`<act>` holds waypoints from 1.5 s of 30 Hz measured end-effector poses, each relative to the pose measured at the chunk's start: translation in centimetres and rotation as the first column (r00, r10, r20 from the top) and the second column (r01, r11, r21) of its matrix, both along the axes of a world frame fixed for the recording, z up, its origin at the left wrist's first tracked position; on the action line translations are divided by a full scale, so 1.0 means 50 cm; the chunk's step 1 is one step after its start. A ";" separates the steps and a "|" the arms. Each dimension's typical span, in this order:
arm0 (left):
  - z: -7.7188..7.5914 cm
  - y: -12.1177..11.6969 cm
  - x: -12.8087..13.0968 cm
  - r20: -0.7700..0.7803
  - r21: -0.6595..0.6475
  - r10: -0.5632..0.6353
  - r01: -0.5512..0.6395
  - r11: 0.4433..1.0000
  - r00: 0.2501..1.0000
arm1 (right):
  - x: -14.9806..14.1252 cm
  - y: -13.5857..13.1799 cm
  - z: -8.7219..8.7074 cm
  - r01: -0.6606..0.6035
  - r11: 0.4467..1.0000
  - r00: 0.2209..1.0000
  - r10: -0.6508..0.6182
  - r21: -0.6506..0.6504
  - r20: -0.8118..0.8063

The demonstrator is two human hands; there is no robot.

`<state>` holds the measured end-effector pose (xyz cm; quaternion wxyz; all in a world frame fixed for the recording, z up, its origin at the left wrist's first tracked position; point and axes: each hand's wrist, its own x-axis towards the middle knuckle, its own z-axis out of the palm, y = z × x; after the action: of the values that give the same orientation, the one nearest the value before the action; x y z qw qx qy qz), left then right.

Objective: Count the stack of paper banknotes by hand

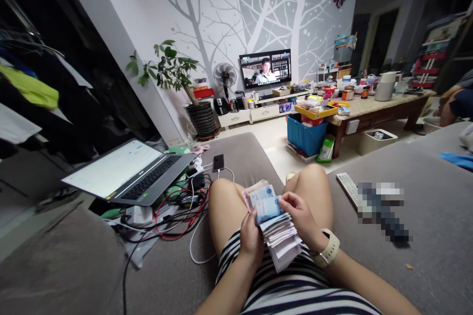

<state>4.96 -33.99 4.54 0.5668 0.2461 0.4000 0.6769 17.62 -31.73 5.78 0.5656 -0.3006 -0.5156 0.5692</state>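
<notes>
A thick stack of banknotes (279, 236) lies over my lap, its lower part fanned into many layered edges. My left hand (252, 236) grips the stack from its left side, thumb on top. With fingers pinched together, my right hand (301, 214) holds the right edge of a blue banknote (269, 208) at the top of the stack. Just beyond it, more blue and pinkish notes (258, 193) stick out between my thighs. A pale watch (328, 249) is on my right wrist. The fingers under the stack are hidden.
An open laptop (148, 177) sits on the left above tangled cables (181, 216); a phone (218, 162) is plugged in nearby. On the right lie a white remote (349, 189) and a blurred dark object (388, 219). Beyond stands a cluttered coffee table (391, 106) with a blue bin (305, 135).
</notes>
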 end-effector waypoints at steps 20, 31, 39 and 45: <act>0.020 0.003 0.006 0.099 -0.007 -0.007 0.007 1.000 0.995 | -0.001 -0.002 0.008 -0.039 0.999 0.999 0.039 -0.037 0.003; 0.039 -0.016 0.007 0.087 0.004 -0.053 0.053 0.999 0.995 | -0.008 0.008 0.000 0.068 0.998 0.998 -0.068 -0.015 -0.008; 0.041 -0.020 0.007 0.051 0.033 -0.078 0.076 0.997 0.996 | -0.007 0.005 -0.001 0.029 0.999 0.999 -0.028 -0.020 0.018; 0.010 -0.001 -0.002 0.094 0.001 -0.029 0.029 1.000 0.995 | -0.007 0.006 -0.004 0.029 1.000 1.000 -0.029 -0.005 -0.003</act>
<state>4.83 -34.03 5.05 0.5948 0.2197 0.3694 0.6794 17.25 -31.43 5.57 0.5739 -0.3088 -0.5087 0.5626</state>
